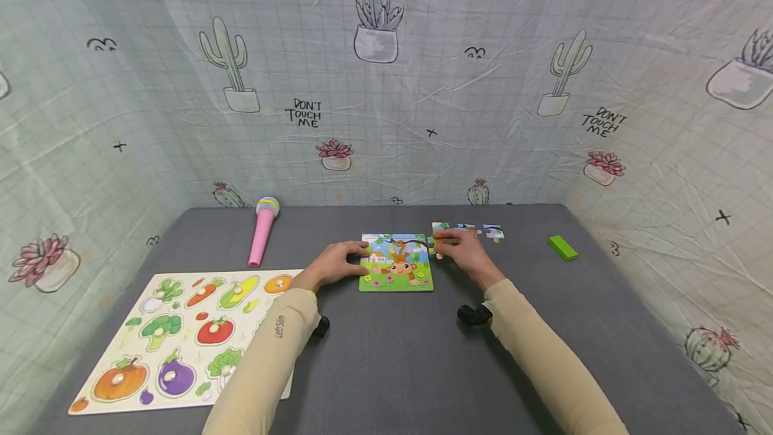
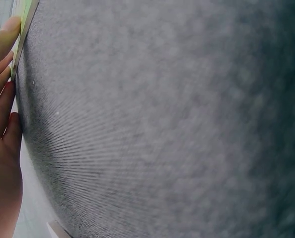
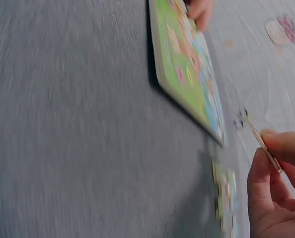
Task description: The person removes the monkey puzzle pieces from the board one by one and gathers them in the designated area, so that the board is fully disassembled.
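Observation:
A square jigsaw puzzle board [image 1: 395, 264] with a monkey picture lies on the dark table. My left hand [image 1: 334, 264] is at its left side, thumb and fingers spread and touching the edge. The left wrist view shows these fingers [image 2: 3, 106] fairly straight along the board's rim [image 2: 23, 42]. Just right of the board, my right hand [image 1: 464, 254] pinches a thin puzzle piece [image 3: 263, 145] between thumb and fingers, raised off the table. Its printed face is hidden edge-on. Loose puzzle pieces [image 1: 493, 232] lie behind the right hand, partly covered by it.
A wooden vegetable peg board [image 1: 135, 334] lies at the left, partly under the left forearm. A pink toy microphone [image 1: 261, 237] lies behind it. A green block [image 1: 563, 248] sits at the right. A patterned cloth wall [image 1: 386, 126] encloses the table [image 1: 392, 361].

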`<state>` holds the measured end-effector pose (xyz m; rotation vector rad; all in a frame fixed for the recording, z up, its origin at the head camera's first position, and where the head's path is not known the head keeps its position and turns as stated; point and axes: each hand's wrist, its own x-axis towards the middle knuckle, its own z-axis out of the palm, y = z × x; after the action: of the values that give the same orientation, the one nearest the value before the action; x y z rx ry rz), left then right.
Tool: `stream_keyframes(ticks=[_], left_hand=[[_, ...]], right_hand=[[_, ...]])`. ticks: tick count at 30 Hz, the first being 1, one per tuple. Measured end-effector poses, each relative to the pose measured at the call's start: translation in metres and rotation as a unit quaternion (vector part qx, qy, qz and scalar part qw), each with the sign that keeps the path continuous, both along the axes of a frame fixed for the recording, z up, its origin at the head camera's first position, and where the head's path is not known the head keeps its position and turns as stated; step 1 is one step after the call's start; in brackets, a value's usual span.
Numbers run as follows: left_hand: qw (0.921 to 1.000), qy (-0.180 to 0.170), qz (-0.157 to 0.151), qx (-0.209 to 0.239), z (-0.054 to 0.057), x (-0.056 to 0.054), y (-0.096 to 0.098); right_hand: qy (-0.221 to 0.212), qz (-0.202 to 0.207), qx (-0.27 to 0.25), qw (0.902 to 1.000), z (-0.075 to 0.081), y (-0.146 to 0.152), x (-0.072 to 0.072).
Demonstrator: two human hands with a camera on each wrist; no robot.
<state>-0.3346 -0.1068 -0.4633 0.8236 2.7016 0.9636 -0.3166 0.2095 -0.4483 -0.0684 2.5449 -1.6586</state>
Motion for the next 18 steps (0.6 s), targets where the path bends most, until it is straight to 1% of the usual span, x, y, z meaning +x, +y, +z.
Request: stream_keyframes(ticks=[3, 9, 12, 15, 18], left_hand=[[1.0, -0.002, 0.004, 0.001, 0.0, 0.001, 0.0], [1.0, -0.003, 0.005, -0.002, -0.001, -0.001, 0.001], [1.0, -0.003, 0.003, -0.003, -0.002, -0.002, 0.001], [1.0, -0.006, 0.004, -0.003, -0.003, -0.004, 0.0], [0.9999, -0.01, 0.005, 0.0, -0.004, -0.005, -0.001]], right_hand=[[-0.012, -0.021, 0.004, 0.9997, 0.0, 0.016, -0.002], [-0.044, -0.06, -0.002, 0.9972, 0.001, 0.049, -0.006], [-0.047, -0.074, 0.006, 0.9961, 0.001, 0.062, -0.007], [-0.048, -0.077, 0.016, 0.9957, 0.0, 0.071, -0.008], [-0.046, -0.068, 0.028, 0.9962, -0.002, 0.074, -0.008]])
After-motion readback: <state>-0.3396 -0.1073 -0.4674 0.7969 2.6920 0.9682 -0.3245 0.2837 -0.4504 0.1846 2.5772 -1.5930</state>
